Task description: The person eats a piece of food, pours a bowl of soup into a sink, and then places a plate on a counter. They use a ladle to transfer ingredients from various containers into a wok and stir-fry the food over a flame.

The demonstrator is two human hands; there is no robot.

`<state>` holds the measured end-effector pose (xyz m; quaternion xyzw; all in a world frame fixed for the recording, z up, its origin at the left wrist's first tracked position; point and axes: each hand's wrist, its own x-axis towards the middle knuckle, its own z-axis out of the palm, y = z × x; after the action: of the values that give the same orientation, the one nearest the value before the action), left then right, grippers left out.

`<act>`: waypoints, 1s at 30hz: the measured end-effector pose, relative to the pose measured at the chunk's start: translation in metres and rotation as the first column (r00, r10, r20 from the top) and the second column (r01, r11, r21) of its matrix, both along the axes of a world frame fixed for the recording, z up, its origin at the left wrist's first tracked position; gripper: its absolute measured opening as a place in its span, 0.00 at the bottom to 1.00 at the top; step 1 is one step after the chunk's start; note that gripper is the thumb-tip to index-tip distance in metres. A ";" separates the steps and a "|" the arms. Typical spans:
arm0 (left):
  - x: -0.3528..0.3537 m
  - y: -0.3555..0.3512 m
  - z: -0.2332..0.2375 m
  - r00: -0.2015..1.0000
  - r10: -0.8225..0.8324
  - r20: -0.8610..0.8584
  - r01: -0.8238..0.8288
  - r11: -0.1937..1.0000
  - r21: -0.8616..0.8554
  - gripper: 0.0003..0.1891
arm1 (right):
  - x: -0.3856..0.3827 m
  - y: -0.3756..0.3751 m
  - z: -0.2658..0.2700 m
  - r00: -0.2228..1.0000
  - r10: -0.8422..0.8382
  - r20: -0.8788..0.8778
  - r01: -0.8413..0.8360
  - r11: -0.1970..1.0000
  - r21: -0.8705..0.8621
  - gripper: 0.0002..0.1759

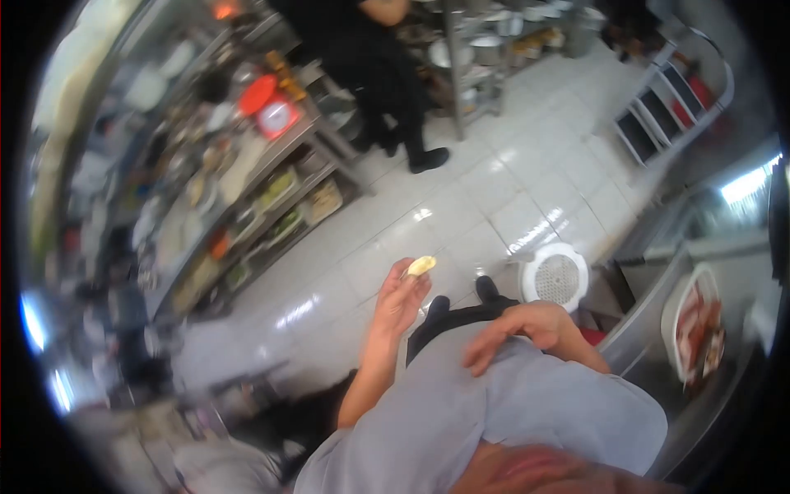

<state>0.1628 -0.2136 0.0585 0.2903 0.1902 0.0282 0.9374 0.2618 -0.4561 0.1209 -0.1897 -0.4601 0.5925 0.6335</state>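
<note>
My left hand [400,298] is raised in front of my body, its fingers closed on a small pale yellow piece of food [421,266] that sticks out past the fingertips. My right hand [514,329] hovers close to the front of my grey shirt [428,403], fingers apart and slightly blurred, with nothing in it. The two hands are well apart.
A person in black [383,74] stands beyond a cluttered counter holding a red scale [276,118]. A white round stool [555,278] is near my feet. At right, a white tray [673,329] holds reddish meat; a metal step ladder [662,107] stands farther back.
</note>
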 end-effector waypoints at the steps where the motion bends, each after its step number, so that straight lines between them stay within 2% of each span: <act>1: 0.003 -0.010 0.010 0.996 0.052 0.073 -0.050 0.998 -0.031 0.15 | 0.010 -0.001 0.000 0.998 0.069 -0.005 -0.069 0.997 0.020 0.64; 3: 0.003 -0.022 0.030 0.974 0.156 0.164 -0.149 0.987 -0.054 0.16 | 0.027 0.001 0.004 0.977 0.165 -0.138 -0.136 0.971 0.197 0.64; 4: 0.002 -0.026 0.039 0.957 0.179 0.228 -0.174 0.984 -0.041 0.16 | 0.035 0.006 0.008 0.967 0.225 -0.121 -0.197 0.959 0.205 0.64; 6: -0.001 -0.032 0.063 0.917 0.254 0.308 -0.260 0.965 -0.021 0.16 | 0.045 0.020 0.017 0.931 0.355 0.090 -0.348 0.934 -0.078 0.62; 7: 0.003 -0.035 0.081 0.889 0.278 0.364 -0.295 0.956 -0.011 0.16 | 0.054 0.027 0.029 0.905 0.410 0.112 -0.403 0.911 -0.082 0.62; 9: -0.001 -0.042 0.109 0.840 0.347 0.418 -0.381 0.924 -0.001 0.17 | 0.060 0.036 0.042 0.869 0.489 -0.075 -0.466 0.859 0.211 0.62; 10: -0.004 -0.047 0.120 0.808 0.381 0.450 -0.434 0.901 0.018 0.17 | 0.063 0.037 0.039 0.841 0.535 -0.082 -0.510 0.834 0.208 0.62; 12: -0.008 -0.057 0.138 0.759 0.438 0.482 -0.518 0.855 0.039 0.17 | 0.071 0.040 0.028 0.737 0.665 -0.118 -0.675 0.722 -0.150 0.61; 14: -0.013 -0.074 0.153 0.679 0.377 0.630 -0.579 0.803 0.144 0.15 | 0.063 0.047 0.006 0.667 0.740 -0.081 -0.744 0.658 -0.115 0.60; 15: -0.016 -0.084 0.162 0.678 0.378 0.630 -0.602 0.777 0.183 0.11 | 0.058 0.048 -0.002 0.628 0.778 -0.036 -0.777 0.623 -0.085 0.59; 16: -0.018 -0.095 0.170 0.679 0.409 0.609 -0.621 0.763 0.180 0.11 | 0.054 0.046 -0.006 0.604 0.794 -0.063 -0.796 0.599 -0.081 0.59; 18: -0.016 -0.113 0.184 0.661 0.366 0.655 -0.644 0.725 0.245 0.04 | 0.053 0.047 -0.013 0.569 0.822 -0.022 -0.822 0.570 0.010 0.59; 19: -0.013 -0.121 0.191 0.652 0.362 0.666 -0.635 0.740 0.220 0.01 | 0.057 0.041 -0.009 0.571 0.820 -0.024 -0.820 0.569 -0.059 0.59; 20: -0.010 -0.128 0.192 0.638 0.340 0.691 -0.642 0.730 0.235 0.04 | 0.058 0.035 -0.011 0.573 0.819 -0.034 -0.819 0.570 -0.060 0.59; 23: -0.002 -0.141 0.203 0.655 0.315 0.687 -0.598 0.771 0.217 0.03 | 0.061 0.016 -0.015 0.599 0.796 -0.089 -0.801 0.591 -0.097 0.59; 26: 0.006 -0.147 0.202 0.637 0.225 0.737 -0.522 0.830 0.198 0.07 | 0.053 -0.003 -0.023 0.603 0.785 -0.141 -0.797 0.598 -0.083 0.59; 29: 0.008 -0.161 0.195 0.564 0.214 0.797 -0.478 0.872 0.104 0.11 | 0.043 -0.018 -0.027 0.615 0.777 -0.134 -0.788 0.609 -0.088 0.57; 30: 0.004 -0.166 0.193 0.568 0.212 0.795 -0.470 0.877 0.101 0.11 | 0.036 -0.015 -0.007 0.617 0.774 -0.144 -0.787 0.610 -0.091 0.57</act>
<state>0.1669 -0.3798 0.2514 0.3471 -0.1771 0.3594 0.8479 0.2983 -0.4708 0.1137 0.0110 -0.4235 0.8487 0.3166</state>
